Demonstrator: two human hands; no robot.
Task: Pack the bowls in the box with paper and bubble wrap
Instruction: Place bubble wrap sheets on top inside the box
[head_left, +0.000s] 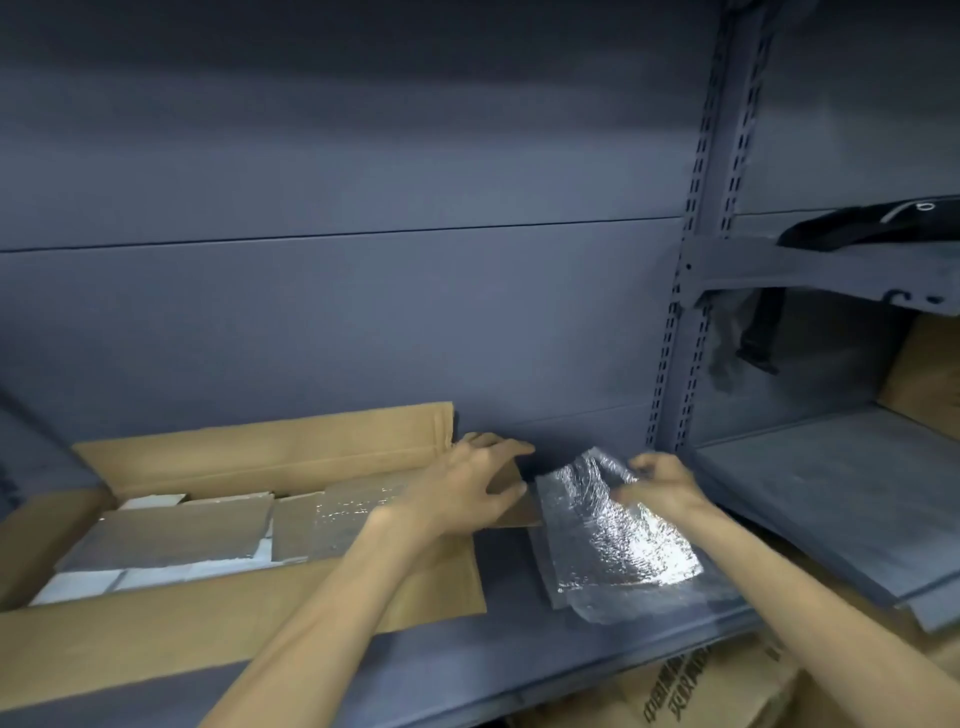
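Note:
An open cardboard box (270, 457) lies on the grey shelf (519, 660) at the left, filled with flat paper sheets (166, 535) and a piece of silvery bubble wrap (348, 514). My left hand (467, 483) holds the box's right end flap, thumb on one side and fingers on the other. To the right of the box a sheet of silvery bubble wrap (618, 540) lies on the shelf; my right hand (660, 480) pinches its far edge and lifts it. No bowl is visible.
A slotted upright post (691, 291) divides the shelving. Right of it, a lower grey shelf (831, 483) and an upper one holding a dark item (857, 223). Printed cardboard boxes (711, 686) stand below the front edge.

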